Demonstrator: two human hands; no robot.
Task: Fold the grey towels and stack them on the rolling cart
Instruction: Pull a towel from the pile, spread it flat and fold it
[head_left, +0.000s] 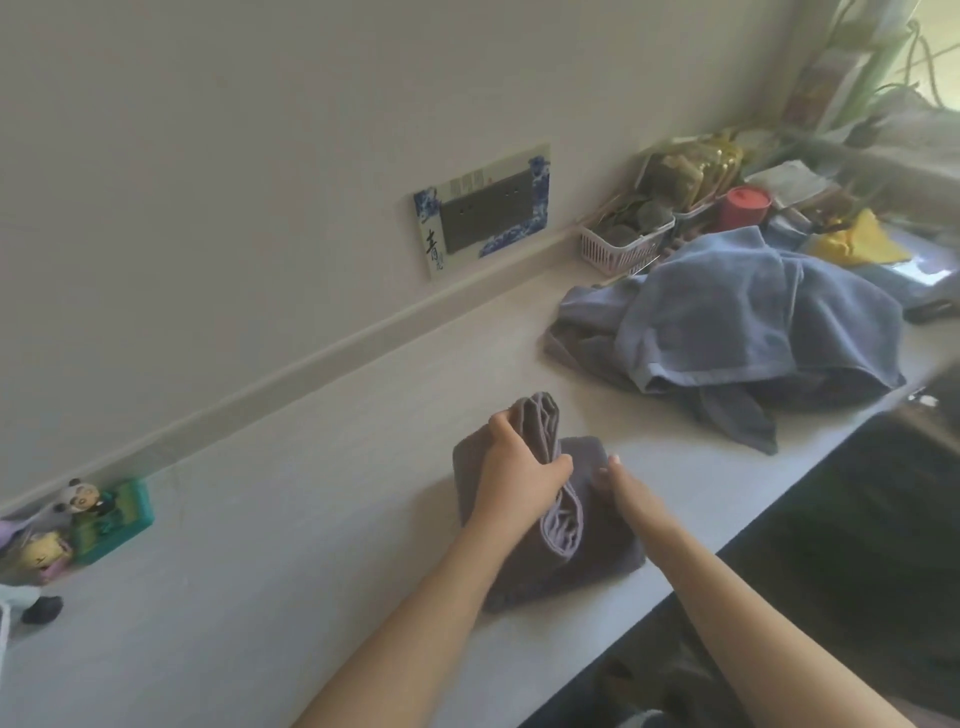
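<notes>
The left hand is pinching a fold of one grey towel on the worktop, the right hand is pressing flat beside it, the unfolded pile is waiting behind this towel, and no cart is showing.

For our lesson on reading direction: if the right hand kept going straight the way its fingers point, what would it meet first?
The right hand already touches the grey towel; beyond it lies bare counter, then probably the wall.
</notes>
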